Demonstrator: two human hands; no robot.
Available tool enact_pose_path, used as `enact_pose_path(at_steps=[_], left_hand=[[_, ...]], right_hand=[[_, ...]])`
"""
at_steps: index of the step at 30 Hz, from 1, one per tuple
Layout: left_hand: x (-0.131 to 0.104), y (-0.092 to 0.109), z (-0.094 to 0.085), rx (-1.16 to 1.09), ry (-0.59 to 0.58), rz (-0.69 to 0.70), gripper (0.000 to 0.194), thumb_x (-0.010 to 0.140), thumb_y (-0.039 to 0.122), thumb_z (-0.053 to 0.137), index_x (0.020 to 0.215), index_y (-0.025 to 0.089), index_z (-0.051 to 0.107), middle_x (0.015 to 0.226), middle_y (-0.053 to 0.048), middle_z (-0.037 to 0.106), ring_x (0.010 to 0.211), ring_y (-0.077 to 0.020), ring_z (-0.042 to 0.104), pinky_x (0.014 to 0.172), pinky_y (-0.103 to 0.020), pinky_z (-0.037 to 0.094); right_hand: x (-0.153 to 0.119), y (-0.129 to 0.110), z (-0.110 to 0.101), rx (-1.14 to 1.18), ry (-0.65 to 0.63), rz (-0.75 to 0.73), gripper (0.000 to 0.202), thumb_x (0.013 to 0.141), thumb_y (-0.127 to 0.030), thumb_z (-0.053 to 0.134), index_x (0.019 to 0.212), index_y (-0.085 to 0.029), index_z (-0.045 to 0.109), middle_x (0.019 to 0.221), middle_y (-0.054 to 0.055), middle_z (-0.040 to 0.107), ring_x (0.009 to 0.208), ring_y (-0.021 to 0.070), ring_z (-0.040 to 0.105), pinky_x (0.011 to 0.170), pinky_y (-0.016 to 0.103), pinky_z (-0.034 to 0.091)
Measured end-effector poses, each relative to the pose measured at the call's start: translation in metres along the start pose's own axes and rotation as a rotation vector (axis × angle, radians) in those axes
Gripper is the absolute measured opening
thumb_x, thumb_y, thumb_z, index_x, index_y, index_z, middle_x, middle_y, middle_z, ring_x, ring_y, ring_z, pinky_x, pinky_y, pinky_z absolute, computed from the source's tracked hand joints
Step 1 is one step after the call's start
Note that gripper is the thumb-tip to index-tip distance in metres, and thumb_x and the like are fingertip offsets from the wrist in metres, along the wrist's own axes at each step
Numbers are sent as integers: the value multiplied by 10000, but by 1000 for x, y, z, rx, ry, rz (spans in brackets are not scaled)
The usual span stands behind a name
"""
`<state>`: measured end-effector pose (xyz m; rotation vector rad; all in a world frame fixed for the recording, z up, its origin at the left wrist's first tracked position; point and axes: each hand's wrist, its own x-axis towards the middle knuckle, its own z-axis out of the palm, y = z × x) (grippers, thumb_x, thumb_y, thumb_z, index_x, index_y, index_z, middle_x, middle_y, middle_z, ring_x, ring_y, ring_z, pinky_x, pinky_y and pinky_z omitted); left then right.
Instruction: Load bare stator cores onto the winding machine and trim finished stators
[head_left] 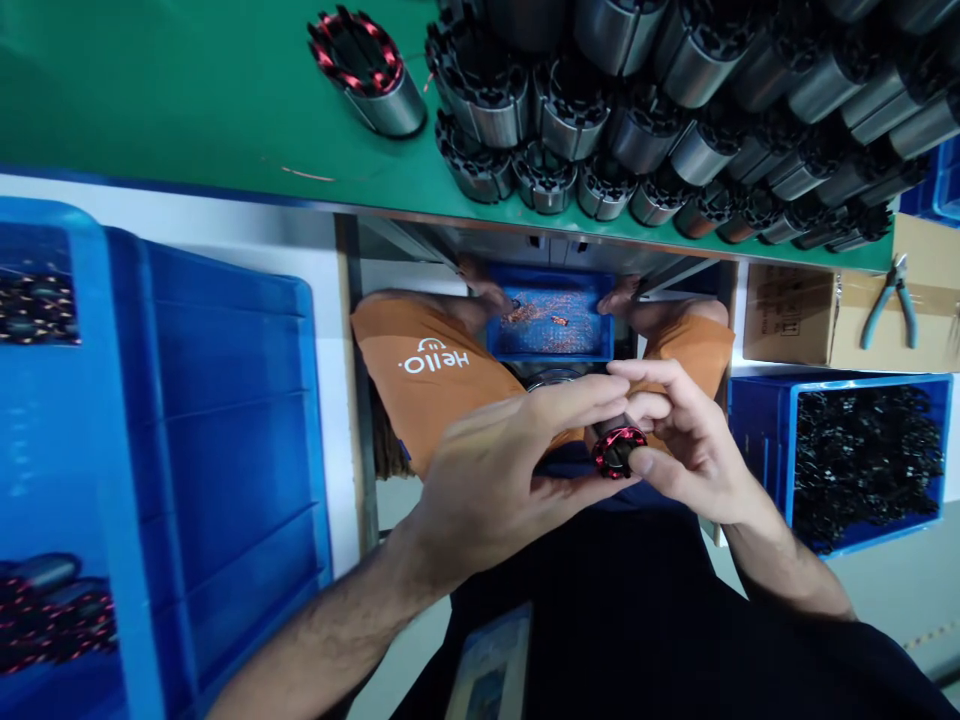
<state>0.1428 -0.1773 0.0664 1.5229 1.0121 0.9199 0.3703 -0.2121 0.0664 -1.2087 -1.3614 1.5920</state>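
Over my lap, between my two hands, is a motor stator (616,452) with red copper windings round its black end, which faces me. My left hand (510,455) closes round it from the left, fingers along its far side and thumb beneath. From the right, my right hand (694,440) grips it too, thumb tip at the wound rim and fingers bent behind. Part of its metal body is hidden by my fingers. On the green bench top, another red-wound stator (386,105) stands apart, left of several rows of stators (547,180) with black ends and no red wire showing.
A blue crate (240,450) with wound stators is at left. At right, a blue bin (799,460) holds black parts, and pliers (891,305) lie on a cardboard box (795,315). Below the bench, a blue tray (551,340) holds copper wire scraps between my feet.
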Motion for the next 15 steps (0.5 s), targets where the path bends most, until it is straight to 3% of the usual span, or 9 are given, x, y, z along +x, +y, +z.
enact_pose_path(at_steps=[2,4,7,11,15], left_hand=[[0,0,0,118,-20,100,508,900,401,943,1364,391,736,1211,71,855,1065,-227,859,1010,-333,716],[0,-1,1,230,-19,218,526,942,355,906,1425,415,704,1247,81,848,1045,-203,860,974,-313,718],[2,-5,2,298,40,355,473,940,305,900,1371,417,742,1176,92,860,954,-161,857,866,-263,713],[3,-5,1,357,188,382,356,867,313,967,1180,323,797,1040,45,859,842,-146,822,752,-263,692],[6,-6,-3,351,280,351,406,827,345,1007,1152,267,776,999,25,859,816,-135,790,704,-261,659]], right_hand=[[4,-6,-2,-127,73,-74,621,930,-310,872,1509,-320,650,1116,28,731,1015,184,720,921,348,641],[9,-11,-3,-231,148,-164,417,876,-293,932,1273,-316,806,1072,31,725,985,185,692,880,347,623],[15,-15,-6,-245,192,-218,84,916,-312,898,985,-293,854,901,28,708,862,189,669,829,378,614],[17,-10,-5,-117,511,-183,108,1008,-383,794,940,-300,806,857,21,682,867,201,655,902,415,603],[8,-2,7,-41,607,-256,76,997,-377,804,996,-301,798,899,20,670,879,191,642,883,384,569]])
